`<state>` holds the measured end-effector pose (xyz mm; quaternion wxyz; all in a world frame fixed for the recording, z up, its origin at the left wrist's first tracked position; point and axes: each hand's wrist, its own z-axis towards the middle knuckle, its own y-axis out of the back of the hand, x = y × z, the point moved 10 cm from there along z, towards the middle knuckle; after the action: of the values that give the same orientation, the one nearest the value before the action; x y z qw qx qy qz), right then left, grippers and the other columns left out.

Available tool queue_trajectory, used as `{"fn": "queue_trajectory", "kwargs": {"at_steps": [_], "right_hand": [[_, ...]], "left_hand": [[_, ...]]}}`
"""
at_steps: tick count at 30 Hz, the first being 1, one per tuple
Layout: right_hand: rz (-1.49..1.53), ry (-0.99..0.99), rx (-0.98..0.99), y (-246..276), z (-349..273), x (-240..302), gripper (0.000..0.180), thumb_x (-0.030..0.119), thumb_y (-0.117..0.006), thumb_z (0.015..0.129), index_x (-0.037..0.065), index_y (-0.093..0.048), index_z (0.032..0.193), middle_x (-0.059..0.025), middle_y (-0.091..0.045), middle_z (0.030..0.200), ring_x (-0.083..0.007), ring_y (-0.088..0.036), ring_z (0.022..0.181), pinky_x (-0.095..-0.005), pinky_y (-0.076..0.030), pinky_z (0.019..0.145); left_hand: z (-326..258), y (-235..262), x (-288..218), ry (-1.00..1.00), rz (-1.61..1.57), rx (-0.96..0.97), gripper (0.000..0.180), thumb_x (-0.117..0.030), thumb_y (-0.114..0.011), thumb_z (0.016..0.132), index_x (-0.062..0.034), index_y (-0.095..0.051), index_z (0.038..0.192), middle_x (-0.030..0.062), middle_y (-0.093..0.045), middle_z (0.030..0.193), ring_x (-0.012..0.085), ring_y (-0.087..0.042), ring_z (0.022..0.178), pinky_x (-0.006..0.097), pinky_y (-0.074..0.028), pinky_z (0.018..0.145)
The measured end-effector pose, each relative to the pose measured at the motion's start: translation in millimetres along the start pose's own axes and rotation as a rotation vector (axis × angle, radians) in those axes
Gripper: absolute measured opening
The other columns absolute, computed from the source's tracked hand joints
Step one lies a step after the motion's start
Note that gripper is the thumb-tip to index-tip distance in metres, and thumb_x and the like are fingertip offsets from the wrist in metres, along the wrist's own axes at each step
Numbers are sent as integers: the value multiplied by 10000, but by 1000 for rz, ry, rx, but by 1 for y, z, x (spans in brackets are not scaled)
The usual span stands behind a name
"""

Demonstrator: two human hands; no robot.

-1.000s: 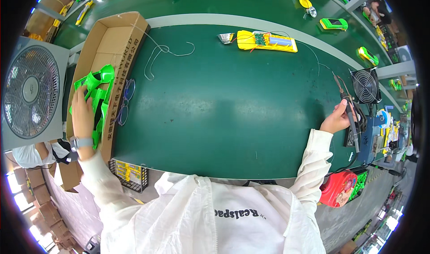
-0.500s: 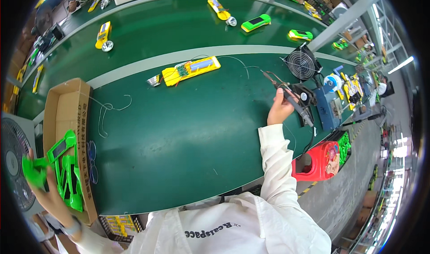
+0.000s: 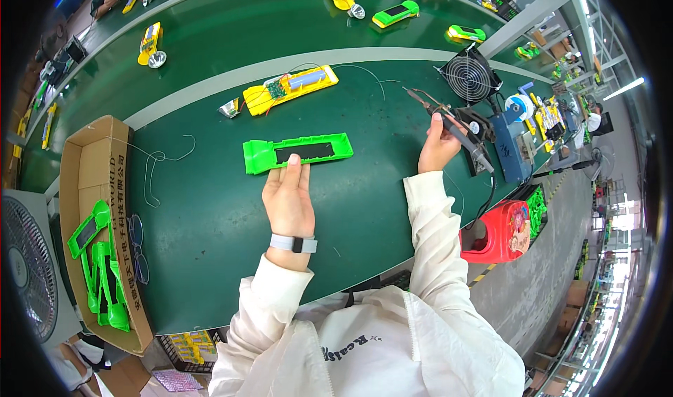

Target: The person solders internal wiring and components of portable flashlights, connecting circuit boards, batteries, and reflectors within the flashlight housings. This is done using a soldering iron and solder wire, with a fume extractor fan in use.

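My left hand is closed on a green plastic housing, thumb over its near edge, above the middle of the bench. The housing's hollow side shows, with a dark panel inside. Beyond it lies a yellow housing carrying a blue cylindrical battery, a small green circuit board and thin wires; a silver lamp reflector sits at its left end. My right hand grips a soldering iron, its tip end pointing far left. Thin prongs beside the iron are too fine to identify.
At left, a cardboard box holds several green housings; glasses lie beside it. A black fan, blue soldering station and solder spool stand right. A red stool is beside the bench. Lamp parts sit on the far green belt.
My left hand has come from the cardboard box to the middle of the bench, bringing a green housing. My right hand keeps hold of the soldering iron. The view has shifted slightly.
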<state>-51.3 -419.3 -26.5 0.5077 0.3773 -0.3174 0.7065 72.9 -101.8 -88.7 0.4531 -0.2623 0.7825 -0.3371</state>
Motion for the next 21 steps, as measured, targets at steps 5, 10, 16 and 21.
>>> {"fn": "queue_trajectory", "kwargs": {"at_steps": [5,10,16,21], "right_hand": [[-12,37,5,-2,0,8,263,120,-693,878,-7,-509,1017,-70,-589,868,-98,-548,702,-226,-448,616],[3,23,-19,1,1,9,262,116,-690,878,-9,-504,1015,-76,-589,861,-96,-550,678,-224,-448,585],[9,7,33,-6,-3,11,289,96,-709,860,-19,-510,1034,-106,-610,922,-123,-605,754,-237,-498,658],[32,19,42,-17,-6,9,287,86,-724,845,-7,-520,1024,-102,-629,908,-111,-613,719,-227,-502,667]], "left_hand": [[8,7,-6,-9,219,-61,280,-83,-634,927,22,-567,1177,80,-636,1123,143,-598,1026,332,-482,963],[9,12,-25,-51,367,-111,235,-80,-667,903,60,-554,1053,131,-656,1038,166,-644,922,306,-558,856],[5,12,-29,77,633,-52,279,-186,-638,937,70,-544,993,153,-668,884,226,-689,744,284,-586,732],[-17,-7,-49,-16,1010,137,203,-134,-658,915,35,-547,936,143,-668,760,183,-667,585,264,-555,551]]}}
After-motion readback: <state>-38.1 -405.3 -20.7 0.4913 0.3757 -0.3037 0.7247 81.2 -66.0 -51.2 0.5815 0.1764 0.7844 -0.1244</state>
